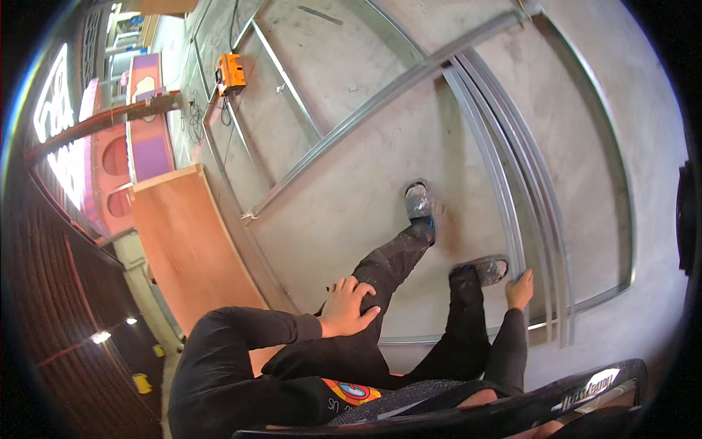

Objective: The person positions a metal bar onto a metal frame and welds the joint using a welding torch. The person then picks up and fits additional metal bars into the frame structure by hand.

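My left hand [345, 306] lies flat across my left thigh, just above the knee, with its fingers spread and nothing in it. At the right, my right hand [520, 291] is wrapped round the near end of a long silvery metal tube [491, 161]. The tube runs away from me toward a crossing metal bar [380, 99] of a frame on the floor. Beside the held tube lie several similar long metal tubes [528, 157], close together. Part of my right palm and fingers is hidden behind the tube end.
My shoes [418, 201] stand on the grey floor [351, 183] inside the metal frame. An orange machine [230, 74] with cables sits at the far left. A wooden panel [186, 249] is left of me. Another metal frame edge [618, 161] lies at the right.
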{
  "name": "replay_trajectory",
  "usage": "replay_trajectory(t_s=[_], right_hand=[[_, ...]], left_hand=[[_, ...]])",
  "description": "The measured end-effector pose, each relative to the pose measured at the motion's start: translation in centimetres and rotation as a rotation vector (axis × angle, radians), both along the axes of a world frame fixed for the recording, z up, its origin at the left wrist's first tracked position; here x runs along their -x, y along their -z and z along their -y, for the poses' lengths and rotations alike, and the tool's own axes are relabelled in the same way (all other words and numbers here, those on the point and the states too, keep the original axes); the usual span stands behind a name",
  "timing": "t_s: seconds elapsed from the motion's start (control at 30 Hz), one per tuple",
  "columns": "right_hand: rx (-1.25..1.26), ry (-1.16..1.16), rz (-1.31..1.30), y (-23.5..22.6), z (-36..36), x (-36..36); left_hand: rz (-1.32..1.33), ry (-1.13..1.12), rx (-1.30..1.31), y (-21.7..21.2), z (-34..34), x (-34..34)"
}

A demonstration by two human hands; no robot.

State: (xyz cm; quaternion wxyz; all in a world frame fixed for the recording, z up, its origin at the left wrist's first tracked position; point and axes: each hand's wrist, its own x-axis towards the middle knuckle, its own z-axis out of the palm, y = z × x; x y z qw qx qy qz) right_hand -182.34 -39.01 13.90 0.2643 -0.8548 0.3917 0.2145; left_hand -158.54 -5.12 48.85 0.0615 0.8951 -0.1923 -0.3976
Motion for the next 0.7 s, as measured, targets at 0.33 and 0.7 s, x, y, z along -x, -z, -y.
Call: replay_trajectory(t_s=[0.33,0.7], right_hand=[[-0.029,-0.035,-0.234,-29.3,0.9,-6.6],[0.082,-0.115,-0.478,-44.3,4.3,-17.2]], left_hand=[[-0.037,-0.096,0.144,3.9,-3.1,-2.1],[-0.182,-0.256,0.318,2.9,-2.1,-17.7]])
